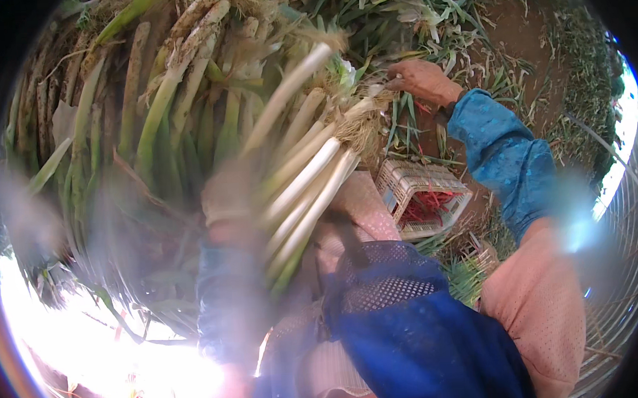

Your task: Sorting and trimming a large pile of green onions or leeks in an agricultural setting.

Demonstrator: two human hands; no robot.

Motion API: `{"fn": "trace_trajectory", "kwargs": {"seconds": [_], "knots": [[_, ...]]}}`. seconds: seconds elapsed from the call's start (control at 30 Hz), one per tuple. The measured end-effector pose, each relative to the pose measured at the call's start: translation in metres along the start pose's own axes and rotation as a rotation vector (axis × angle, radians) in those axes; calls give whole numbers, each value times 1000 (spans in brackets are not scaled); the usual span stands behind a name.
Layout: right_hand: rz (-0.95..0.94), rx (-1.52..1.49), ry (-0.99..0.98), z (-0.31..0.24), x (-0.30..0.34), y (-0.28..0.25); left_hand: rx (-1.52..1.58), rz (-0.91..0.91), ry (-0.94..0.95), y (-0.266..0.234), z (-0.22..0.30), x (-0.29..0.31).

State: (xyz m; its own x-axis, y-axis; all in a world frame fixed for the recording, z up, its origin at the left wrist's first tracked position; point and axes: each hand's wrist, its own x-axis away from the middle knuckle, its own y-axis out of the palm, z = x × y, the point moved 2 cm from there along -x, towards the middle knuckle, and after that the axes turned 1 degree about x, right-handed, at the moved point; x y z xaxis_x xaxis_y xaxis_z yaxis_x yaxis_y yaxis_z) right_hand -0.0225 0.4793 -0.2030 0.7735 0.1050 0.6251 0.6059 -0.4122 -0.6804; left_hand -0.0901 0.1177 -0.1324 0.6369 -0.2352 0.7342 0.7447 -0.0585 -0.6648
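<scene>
A bunch of long green onions [305, 175] with pale shafts and stringy roots lies slantwise over my lap, root ends up and to the right. My left hand [223, 196], blurred, is wrapped round the bunch on its left side. One shaft in the bunch is smeared by motion. Beyond the root ends, my right hand [428, 80] has its fingers pinched together by a pale tip. What they hold, if anything, cannot be made out. To the left rises a big heap of soil-stained green onions [134, 114].
A pale plastic crate [422, 194] with red ties [433, 207] inside stands right of my lap. Stripped leaves [461, 22] litter the brown soil [518, 41] at the far right. My blue apron [417, 330] covers my lap. Glare blurs the lower left.
</scene>
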Motion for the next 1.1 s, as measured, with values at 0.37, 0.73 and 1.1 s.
{"fn": "trace_trajectory", "kwargs": {"seconds": [0.37, 0.73, 1.1], "knots": [[-230, -803, 202, 12, -79, 134, 131, -100, -12, 28, -2, 31], [379, 358, 441, 114, -79, 13, 152, -179, -56, 41, -3, 29], [-291, 0, 146, -76, -96, -22, 203, -276, -13, 39, 2, 33]]}}
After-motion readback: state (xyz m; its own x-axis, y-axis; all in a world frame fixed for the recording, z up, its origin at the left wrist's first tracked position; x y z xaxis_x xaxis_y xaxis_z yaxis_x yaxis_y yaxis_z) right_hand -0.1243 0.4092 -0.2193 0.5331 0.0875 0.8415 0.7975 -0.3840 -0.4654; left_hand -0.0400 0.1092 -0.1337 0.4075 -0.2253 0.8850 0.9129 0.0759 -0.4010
